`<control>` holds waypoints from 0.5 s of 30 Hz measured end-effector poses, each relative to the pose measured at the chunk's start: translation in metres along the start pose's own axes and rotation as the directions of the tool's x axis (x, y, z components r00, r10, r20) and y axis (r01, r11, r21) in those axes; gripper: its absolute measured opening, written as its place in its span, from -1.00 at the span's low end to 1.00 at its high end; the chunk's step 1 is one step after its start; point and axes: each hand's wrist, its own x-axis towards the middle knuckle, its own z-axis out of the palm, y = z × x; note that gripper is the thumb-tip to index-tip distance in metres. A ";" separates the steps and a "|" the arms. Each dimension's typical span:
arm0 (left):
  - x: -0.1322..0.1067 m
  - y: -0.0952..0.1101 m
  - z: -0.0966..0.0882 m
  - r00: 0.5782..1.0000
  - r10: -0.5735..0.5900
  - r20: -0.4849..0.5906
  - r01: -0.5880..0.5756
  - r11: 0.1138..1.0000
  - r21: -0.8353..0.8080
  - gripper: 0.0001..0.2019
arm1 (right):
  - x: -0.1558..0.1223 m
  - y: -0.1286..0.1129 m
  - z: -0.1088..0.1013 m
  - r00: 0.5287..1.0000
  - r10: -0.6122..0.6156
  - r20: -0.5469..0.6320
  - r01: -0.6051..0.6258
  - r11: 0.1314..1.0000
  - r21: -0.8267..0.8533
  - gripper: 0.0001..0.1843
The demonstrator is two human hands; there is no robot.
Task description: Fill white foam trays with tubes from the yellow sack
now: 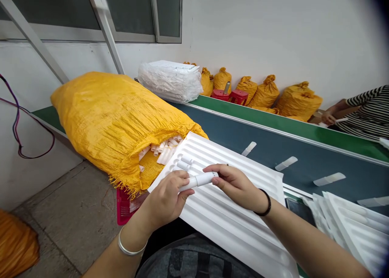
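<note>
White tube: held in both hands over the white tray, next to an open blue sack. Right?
Wrong colour: the open sack is yellow in the head view. Left hand and right hand do hold the white tube over the white tray.

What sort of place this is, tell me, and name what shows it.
Probably a factory or packing workshop: white tubes lie spaced along what looks like a conveyor belt, a big yellow sack holds more, and tied sacks stand beyond.

held tube [199,180]: print [214,174] illegibly small | floor sack [17,243]: cut off left | co-worker [361,116]: cut off right
</note>
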 end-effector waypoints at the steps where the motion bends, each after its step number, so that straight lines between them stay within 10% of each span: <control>1: 0.001 0.001 0.001 1.000 0.020 -0.012 -0.020 1.000 -0.003 -0.72 | -0.002 -0.001 0.000 0.998 -0.064 -0.015 0.063 0.996 -0.057 -0.73; 8: 0.009 0.006 0.004 0.996 0.070 -0.053 -0.072 0.997 -0.036 -0.61 | -0.009 -0.012 0.001 0.962 -0.267 -0.052 0.254 0.952 -0.172 -0.66; 15: -0.002 0.006 -0.009 0.958 -0.287 0.013 0.288 0.954 -0.079 -0.63 | -0.008 -0.012 -0.004 0.956 -0.260 -0.136 0.236 0.957 -0.168 -0.63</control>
